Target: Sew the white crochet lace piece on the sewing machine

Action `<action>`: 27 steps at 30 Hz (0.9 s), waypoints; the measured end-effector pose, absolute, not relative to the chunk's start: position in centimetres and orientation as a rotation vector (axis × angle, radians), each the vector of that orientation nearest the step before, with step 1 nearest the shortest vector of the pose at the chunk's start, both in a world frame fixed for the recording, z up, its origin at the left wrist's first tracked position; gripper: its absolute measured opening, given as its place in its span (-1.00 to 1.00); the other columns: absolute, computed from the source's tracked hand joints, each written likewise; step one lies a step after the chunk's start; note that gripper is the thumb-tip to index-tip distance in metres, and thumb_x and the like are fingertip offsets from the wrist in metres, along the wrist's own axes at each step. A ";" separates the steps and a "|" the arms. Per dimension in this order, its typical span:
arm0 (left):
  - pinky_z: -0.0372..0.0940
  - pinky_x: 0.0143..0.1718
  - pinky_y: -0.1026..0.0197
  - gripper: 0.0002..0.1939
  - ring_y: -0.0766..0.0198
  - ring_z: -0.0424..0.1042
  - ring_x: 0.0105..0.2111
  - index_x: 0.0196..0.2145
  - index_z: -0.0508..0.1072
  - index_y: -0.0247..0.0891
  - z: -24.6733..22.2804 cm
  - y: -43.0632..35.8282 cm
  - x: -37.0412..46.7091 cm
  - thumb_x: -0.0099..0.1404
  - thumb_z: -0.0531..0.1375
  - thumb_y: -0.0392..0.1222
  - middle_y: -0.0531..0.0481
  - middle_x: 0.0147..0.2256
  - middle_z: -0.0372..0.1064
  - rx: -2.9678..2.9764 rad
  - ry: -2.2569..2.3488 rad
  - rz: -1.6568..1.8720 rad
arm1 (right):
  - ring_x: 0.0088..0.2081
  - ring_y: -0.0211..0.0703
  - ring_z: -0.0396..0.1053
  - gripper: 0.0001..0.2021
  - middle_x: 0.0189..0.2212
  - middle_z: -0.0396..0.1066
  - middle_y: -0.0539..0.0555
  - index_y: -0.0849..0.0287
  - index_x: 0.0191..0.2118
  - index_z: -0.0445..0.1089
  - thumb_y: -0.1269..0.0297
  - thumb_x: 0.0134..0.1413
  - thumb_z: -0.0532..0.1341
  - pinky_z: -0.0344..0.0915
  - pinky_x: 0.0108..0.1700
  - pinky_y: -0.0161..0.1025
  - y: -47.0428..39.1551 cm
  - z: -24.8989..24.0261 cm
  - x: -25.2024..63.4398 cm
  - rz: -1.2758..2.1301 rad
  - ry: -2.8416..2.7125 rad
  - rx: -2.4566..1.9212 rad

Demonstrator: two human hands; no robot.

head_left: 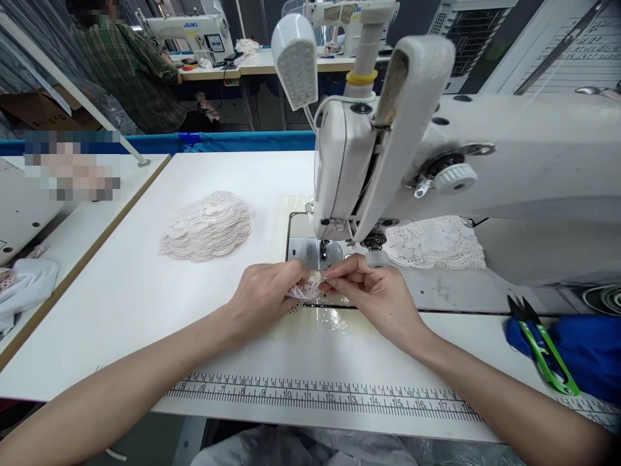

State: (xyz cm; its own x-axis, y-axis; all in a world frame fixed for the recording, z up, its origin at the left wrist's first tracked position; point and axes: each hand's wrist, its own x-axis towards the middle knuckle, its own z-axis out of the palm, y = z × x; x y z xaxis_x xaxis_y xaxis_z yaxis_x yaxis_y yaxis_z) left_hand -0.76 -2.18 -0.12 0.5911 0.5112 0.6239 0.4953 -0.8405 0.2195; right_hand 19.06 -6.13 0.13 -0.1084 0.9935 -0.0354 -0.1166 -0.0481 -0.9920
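nearest, a printed ruler scale (310, 396) runs along the front edge of the white surface (121, 304). to the right, green-handled thread snips (548, 356) lie with their blades apart, partly over a blue cloth (589, 356).

past the scale, the left hand (264, 291) is closed around a small gathered lace piece (306, 289), thumb and fingers curled over it. the right hand (383, 298) is nearly closed too, thumb and forefinger pinching the lace at its edge, the other fingers loosely bent. the lace piece is between the two hands, just in front of the presser foot (323, 249) and apart from it, so it is being handled rather than stitched. whether it already carries a seam is too small to tell.

farther back on the left, a layered stack of lace pieces (211, 226) lies fanned on the surface. more lace (431, 243) lies flat to the right, behind the head of the sewing machine (514, 155). so this one piece seems partway through, with plenty of others around it; which pile is finished and which is waiting cannot be told, nor how many are left.

farthest, beyond a blue edge strip (257, 141), a person in a plaid shirt (140, 71) is beside another sewing machine (194, 39).
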 end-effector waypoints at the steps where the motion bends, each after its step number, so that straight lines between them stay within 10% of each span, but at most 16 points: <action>1: 0.07 -0.60 0.39 -0.95 0.44 0.25 -0.64 -0.31 0.28 -0.24 -0.1 -2.2 -0.8 0.34 0.07 -0.31 0.13 -0.54 0.38 2.783 0.895 1.104 | -0.30 -0.10 0.54 -0.84 -0.40 0.49 0.04 0.17 -0.36 0.45 0.19 0.01 0.34 0.54 -0.17 -0.14 -6.1 0.1 19.1 1.327 -1.229 -1.114; 27: 0.03 -0.60 0.28 -0.89 0.42 0.11 -0.64 -0.19 0.36 -0.33 -0.1 -2.1 -1.1 0.37 0.06 -0.36 0.17 -0.62 0.19 2.939 0.508 1.204 | -0.38 -0.36 0.44 -0.89 -0.41 0.45 -0.09 0.10 -0.29 0.36 0.48 0.15 0.19 0.43 -0.30 -0.42 -6.7 0.8 19.1 0.788 -1.833 -1.050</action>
